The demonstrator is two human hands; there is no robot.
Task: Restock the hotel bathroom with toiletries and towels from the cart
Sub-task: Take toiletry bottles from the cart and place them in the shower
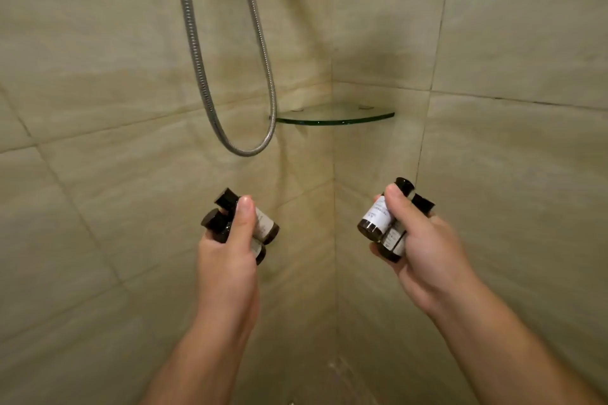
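Two to a hand, likely to stock in one trip: the left hand [227, 256] grips a pair of small dark black-capped toiletry bottles [267, 228], the right hand [424, 240] a matching second pair [375, 214]. The curved glass corner shelf [335, 117] sits farther off, right of the metal shower hose [197, 52].

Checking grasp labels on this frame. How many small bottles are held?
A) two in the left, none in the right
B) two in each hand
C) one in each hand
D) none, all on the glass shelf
B: the left hand grips the left pair of bottles, and the right hand grips the right pair of bottles. Two black caps show in each.
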